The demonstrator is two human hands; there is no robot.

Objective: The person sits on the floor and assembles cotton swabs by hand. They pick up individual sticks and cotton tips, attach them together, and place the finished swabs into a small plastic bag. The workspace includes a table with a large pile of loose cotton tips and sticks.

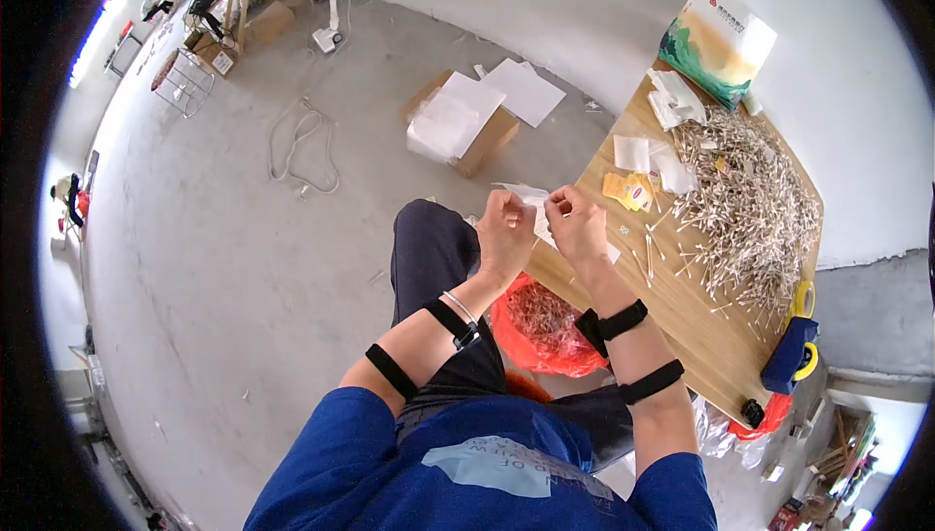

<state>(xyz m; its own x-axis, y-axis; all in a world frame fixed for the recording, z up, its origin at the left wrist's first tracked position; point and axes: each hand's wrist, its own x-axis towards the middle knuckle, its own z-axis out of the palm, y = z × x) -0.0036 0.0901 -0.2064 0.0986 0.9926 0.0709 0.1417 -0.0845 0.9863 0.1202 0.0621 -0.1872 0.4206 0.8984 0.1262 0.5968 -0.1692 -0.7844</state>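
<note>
My left hand [506, 231] and my right hand [579, 227] are close together above the near left edge of a wooden table [672, 336], fingers pinched. A thin whitish piece [529, 194] shows between them, at the left fingertips; whether it is paper or film I cannot tell. What the right fingertips pinch is too small to make out. A large heap of cotton swabs [745, 209] covers the table's right side. Several loose swabs [650, 256] lie nearer my right hand. Yellow packets [631, 190] and clear-white pouches [654, 159] lie beyond it.
Below the table edge, a red plastic bag [506, 326] with clear-wrapped contents is by my legs. A blue tape dispenser [785, 358] stands at the table's right corner, a printed box [719, 39] at its far end. On the floor are a cardboard box [492, 144] under white sheets and a cable [276, 156].
</note>
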